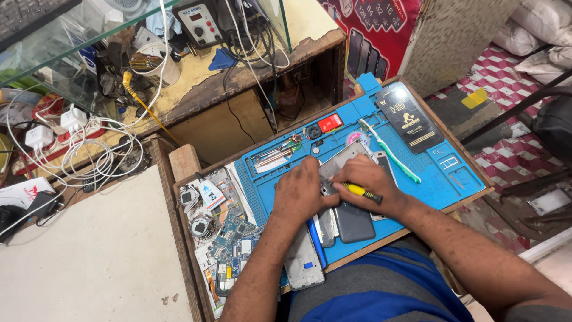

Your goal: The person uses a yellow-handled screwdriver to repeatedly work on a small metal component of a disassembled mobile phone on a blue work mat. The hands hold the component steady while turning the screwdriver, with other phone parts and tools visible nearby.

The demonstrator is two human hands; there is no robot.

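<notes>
Your left hand [298, 194] presses down on the opened phone [339, 170] on the blue mat [441, 179]; your right hand [369, 185] grips a yellow-handled screwdriver [360, 191], tip at the phone's lower edge.

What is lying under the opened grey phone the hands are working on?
The blue silicone repair mat lies under the opened grey phone, with a dark grey phone back beside it. The left hand and right hand cover the rest.
</notes>
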